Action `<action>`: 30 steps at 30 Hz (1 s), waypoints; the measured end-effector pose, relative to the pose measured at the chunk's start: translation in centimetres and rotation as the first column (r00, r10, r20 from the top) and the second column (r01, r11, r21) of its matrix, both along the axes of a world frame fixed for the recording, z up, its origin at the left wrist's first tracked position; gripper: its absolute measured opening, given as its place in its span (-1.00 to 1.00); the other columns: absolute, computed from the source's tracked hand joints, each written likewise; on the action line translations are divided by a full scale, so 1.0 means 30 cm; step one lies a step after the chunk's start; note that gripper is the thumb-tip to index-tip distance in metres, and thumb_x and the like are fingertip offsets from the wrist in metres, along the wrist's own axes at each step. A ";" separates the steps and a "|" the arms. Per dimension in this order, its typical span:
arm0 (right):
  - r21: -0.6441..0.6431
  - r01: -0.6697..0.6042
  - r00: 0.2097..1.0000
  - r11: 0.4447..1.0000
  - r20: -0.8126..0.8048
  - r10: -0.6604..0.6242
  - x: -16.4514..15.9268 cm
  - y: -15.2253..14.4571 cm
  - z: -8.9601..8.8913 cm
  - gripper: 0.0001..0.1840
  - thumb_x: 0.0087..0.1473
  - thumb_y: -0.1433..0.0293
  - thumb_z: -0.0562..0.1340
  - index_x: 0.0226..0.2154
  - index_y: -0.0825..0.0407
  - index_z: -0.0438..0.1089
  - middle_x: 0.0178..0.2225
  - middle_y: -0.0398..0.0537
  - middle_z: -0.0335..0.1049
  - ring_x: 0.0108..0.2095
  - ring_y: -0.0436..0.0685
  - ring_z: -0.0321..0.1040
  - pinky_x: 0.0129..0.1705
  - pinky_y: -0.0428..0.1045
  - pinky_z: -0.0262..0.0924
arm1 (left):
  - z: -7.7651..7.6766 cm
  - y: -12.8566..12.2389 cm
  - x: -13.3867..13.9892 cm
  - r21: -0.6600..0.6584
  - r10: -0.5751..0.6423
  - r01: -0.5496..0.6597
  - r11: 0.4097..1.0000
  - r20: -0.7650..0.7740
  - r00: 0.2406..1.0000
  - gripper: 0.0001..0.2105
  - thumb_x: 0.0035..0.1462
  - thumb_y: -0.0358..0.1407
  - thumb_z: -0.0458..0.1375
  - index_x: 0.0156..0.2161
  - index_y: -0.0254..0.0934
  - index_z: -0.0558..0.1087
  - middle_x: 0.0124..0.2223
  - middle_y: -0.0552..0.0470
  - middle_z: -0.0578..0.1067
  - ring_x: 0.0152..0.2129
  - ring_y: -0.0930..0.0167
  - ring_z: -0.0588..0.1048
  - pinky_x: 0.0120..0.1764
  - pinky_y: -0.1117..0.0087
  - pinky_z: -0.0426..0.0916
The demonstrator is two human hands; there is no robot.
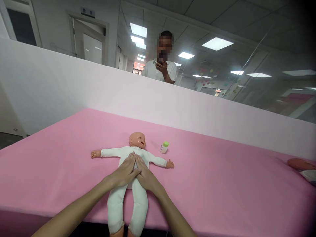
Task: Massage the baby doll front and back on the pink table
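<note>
A baby doll (139, 194) with a cloth body lies on its back on the pink table cover (217, 184), its arms spread and its head turned to the right. My left hand (126, 170) rests flat on the doll's torso with its fingers stretched toward the chest. Beside it, my right hand (144, 172) also lies flat on the torso. The thumbs cross and the fingertips of both hands nearly meet. A small bottle with a green cap (164, 147) stands to the right of the doll's head, apart from my hands.
A low white wall (158, 102) borders the table's far side, with glass above it. A person in a white shirt (161, 67) stands beyond, holding a dark object near the face. Part of another doll-like object (300, 164) shows at the right edge.
</note>
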State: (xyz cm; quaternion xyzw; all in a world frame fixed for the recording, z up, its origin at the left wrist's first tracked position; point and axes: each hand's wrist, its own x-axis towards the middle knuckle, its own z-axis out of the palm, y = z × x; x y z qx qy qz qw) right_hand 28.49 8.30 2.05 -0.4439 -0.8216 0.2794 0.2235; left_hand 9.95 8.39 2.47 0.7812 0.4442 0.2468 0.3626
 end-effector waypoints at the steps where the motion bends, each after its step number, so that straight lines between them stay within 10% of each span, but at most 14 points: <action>1: 0.005 0.026 1.000 1.000 0.012 -0.026 -0.009 0.023 -0.005 -0.28 0.41 0.28 0.00 0.51 0.01 -0.18 0.53 -0.05 -0.30 0.52 0.16 -0.36 0.53 0.26 -0.35 | -0.005 0.023 0.012 0.023 0.009 -0.008 1.000 -0.034 0.999 -0.10 0.37 0.19 -0.13 0.52 -0.47 -0.17 0.54 -0.27 -0.30 0.48 0.15 -0.33 0.45 0.02 -0.30; 16: -0.066 0.356 0.932 0.932 -0.043 -0.359 0.078 0.077 -0.085 -0.04 0.35 -0.16 -0.07 0.50 0.15 -0.14 0.53 0.08 -0.30 0.53 0.25 -0.34 0.52 0.23 -0.36 | -0.095 0.130 -0.143 -0.032 0.103 -0.110 0.993 -0.165 0.981 -0.03 0.36 0.25 -0.26 0.51 -0.57 -0.32 0.52 -0.26 -0.43 0.48 0.15 -0.38 0.45 0.04 -0.30; 24: -0.159 0.193 0.978 0.968 -0.052 -0.204 0.098 -0.095 -0.032 -0.15 0.40 -0.10 -0.05 0.51 0.01 -0.16 0.54 -0.07 -0.34 0.53 0.19 -0.39 0.53 0.20 -0.41 | -0.007 -0.070 -0.175 -0.064 -0.003 -0.006 0.998 -0.139 0.990 -0.18 0.39 0.19 -0.12 0.53 -0.31 -0.09 0.53 -0.14 -0.24 0.46 0.13 -0.16 0.43 0.03 -0.04; 30: -0.042 -0.015 1.000 0.999 -0.017 0.014 0.032 -0.022 -0.018 -0.27 0.44 0.08 -0.01 0.51 -0.03 -0.15 0.53 -0.09 -0.28 0.53 0.20 -0.35 0.53 0.23 -0.34 | -0.007 -0.041 -0.030 0.071 -0.056 0.066 0.995 -0.126 0.990 -0.15 0.41 0.18 -0.17 0.53 -0.39 -0.21 0.53 -0.21 -0.32 0.48 0.14 -0.30 0.45 0.00 -0.20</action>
